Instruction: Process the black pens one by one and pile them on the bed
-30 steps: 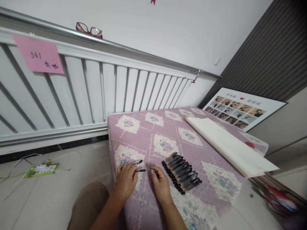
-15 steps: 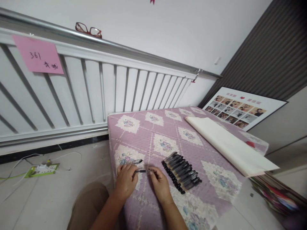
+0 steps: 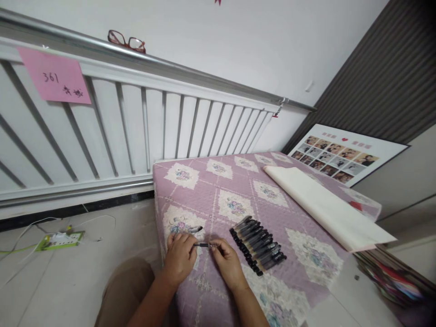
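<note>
A slim black pen (image 3: 203,245) spans the gap between my two hands, just above the quilted cover. Its left end is pinched by my left hand (image 3: 180,258), whose fingers hide that end. My right hand (image 3: 227,265) holds the other end between thumb and fingertips, where a small pale or shiny part shows. Just beyond my left fingers lies a loose dark-and-clear pen part (image 3: 195,229); its exact kind is unclear. To the right of my right hand, several black-capped pens (image 3: 257,245) lie side by side in a slanted row.
The purple floral bed cover (image 3: 235,181) carries a large pale folded sheet (image 3: 320,204). Behind stands a white radiator (image 3: 170,118) with glasses (image 3: 126,42) on its pipe and a pink note (image 3: 54,77). A green power strip (image 3: 61,240) with cables sits on the floor.
Both hands have barely moved. The pen has tilted slightly, and my right fingertips have come closer around its right end, covering more of the gap there.
</note>
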Motion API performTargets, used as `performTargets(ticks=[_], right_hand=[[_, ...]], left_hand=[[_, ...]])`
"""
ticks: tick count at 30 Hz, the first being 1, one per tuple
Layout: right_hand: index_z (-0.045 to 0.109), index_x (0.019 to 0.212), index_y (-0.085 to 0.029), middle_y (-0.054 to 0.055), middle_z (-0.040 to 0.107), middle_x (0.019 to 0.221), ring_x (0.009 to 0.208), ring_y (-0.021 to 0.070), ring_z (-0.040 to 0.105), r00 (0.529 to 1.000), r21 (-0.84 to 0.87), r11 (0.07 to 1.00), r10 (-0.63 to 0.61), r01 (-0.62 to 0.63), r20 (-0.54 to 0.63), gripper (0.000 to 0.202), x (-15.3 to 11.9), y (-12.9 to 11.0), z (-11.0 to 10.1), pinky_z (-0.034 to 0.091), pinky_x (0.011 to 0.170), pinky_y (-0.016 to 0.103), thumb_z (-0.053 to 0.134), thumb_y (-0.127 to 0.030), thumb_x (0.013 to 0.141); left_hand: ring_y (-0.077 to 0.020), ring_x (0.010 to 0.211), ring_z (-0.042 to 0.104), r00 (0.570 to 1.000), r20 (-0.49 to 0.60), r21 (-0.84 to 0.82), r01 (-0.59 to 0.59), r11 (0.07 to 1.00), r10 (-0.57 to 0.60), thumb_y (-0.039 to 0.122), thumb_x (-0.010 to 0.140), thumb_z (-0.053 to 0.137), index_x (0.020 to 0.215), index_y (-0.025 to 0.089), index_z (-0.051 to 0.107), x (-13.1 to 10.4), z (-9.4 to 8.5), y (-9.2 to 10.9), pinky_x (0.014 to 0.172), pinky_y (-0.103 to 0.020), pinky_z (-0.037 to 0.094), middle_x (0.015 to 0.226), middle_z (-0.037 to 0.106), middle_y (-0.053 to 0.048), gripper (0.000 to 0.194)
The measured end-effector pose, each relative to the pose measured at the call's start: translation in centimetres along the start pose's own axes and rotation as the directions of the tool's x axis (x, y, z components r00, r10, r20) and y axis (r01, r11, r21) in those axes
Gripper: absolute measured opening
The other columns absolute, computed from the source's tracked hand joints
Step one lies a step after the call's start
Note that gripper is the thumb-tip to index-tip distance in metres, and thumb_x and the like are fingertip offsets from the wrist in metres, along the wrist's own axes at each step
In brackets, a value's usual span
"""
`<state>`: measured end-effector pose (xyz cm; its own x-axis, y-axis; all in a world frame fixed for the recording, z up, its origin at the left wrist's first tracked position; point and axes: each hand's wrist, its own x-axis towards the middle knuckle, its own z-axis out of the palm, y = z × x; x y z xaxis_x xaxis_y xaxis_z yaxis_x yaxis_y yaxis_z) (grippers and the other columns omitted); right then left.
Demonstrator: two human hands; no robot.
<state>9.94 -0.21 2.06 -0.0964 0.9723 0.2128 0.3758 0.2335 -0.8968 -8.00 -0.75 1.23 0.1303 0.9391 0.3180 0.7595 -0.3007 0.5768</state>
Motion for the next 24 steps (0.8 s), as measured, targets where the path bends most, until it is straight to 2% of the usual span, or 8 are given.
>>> performTargets(ticks=[7,24], right_hand=[[0.066,0.092,-0.022,0.004,0.069,0.087,0.084,0.0203,0.063,0.996,0.051,0.995,0.087,-0.089,0.033,0.019,-0.13,0.15,-0.28,0.049,0.080,0.031,0.060,-0.037,0.082],[0.065,0.091,-0.022,0.003,0.067,0.084,0.082,0.0198,0.061,0.994,0.040,0.995,0.094,-0.096,0.054,0.020,-0.20,0.27,-0.33,0.048,0.078,0.030,0.060,-0.038,0.082]], left_hand=[[-0.0210,0.096,0.054,0.999,0.005,-0.011,-0.039,0.999,0.039,0.016,0.085,0.048,0.092,0.028,0.060,-0.13,-0.04,-0.13,0.099,-0.045,0.024,0.094,0.063,0.001,0.019],[-0.0210,0.100,0.052,0.997,0.050,-0.037,-0.064,0.997,0.066,0.014,0.087,0.046,0.101,0.031,0.061,-0.04,-0.16,-0.37,0.102,-0.049,0.020,0.099,0.063,0.002,0.026]])
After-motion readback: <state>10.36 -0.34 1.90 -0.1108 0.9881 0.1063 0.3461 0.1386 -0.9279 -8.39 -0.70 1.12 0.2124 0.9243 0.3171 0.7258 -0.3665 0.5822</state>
